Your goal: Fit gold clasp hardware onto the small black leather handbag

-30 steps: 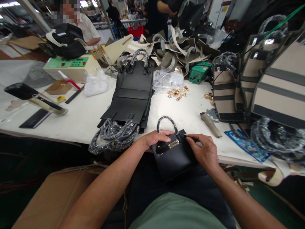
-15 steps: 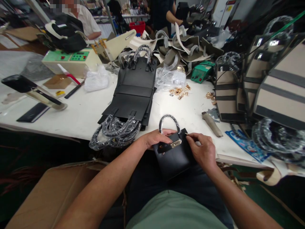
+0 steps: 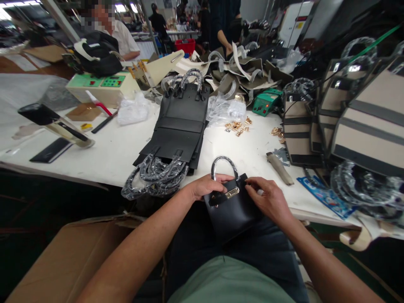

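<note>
A small black handbag (image 3: 232, 216) rests on my lap against the table edge, its plastic-wrapped handle (image 3: 224, 159) standing up. My left hand (image 3: 210, 185) grips the bag's top left, thumb on the front beside the gold clasp (image 3: 232, 193) and fingers behind. At the bag's upper right corner, my right hand (image 3: 265, 194) has thumb and forefinger pinched together. Whatever small piece lies between those fingertips is too hidden to make out.
Flat black bag panels (image 3: 179, 113) with wrapped handles lie stacked on the white table (image 3: 217, 145). Beyond are gold metal fittings (image 3: 238, 127) and a green box (image 3: 267, 101). Beige-and-black panels (image 3: 372, 113) stand at right, a hammer-like tool (image 3: 58, 126) at left. Co-workers are behind.
My right fingertips have shifted slightly at the bag's corner, and the gold bit seen there before no longer shows. My left hand keeps its grip. The view has tilted up a little.
</note>
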`<action>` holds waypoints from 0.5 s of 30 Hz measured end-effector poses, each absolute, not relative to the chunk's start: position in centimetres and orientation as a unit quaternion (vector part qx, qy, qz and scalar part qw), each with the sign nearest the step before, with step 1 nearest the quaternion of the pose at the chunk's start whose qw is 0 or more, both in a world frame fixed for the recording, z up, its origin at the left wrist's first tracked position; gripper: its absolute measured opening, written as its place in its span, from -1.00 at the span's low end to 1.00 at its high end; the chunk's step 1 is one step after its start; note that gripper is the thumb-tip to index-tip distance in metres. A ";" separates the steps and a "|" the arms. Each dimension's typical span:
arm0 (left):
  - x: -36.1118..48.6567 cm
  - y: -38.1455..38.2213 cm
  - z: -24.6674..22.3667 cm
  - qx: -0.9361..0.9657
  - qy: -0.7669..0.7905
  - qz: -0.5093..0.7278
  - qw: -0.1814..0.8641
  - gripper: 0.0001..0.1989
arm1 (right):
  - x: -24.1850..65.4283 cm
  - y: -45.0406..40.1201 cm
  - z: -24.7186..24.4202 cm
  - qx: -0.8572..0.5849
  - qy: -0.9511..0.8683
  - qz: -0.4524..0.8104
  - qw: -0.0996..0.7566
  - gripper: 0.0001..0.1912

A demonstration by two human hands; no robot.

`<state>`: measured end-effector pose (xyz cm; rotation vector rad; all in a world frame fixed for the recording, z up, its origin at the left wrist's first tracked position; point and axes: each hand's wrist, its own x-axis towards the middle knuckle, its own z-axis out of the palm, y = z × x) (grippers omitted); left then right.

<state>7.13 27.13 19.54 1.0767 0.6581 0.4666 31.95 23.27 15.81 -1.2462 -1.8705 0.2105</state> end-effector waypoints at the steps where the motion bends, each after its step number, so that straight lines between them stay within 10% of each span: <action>1: 7.1 27.1 19.4 0.495 0.308 0.219 0.782 -0.32 | 32.0 23.4 16.2 -0.508 -0.751 0.104 0.408 -0.86; 15: 7.8 26.7 19.6 0.523 0.346 0.213 0.749 -0.34 | 32.6 24.7 17.7 -0.530 -0.792 0.167 0.252 -0.84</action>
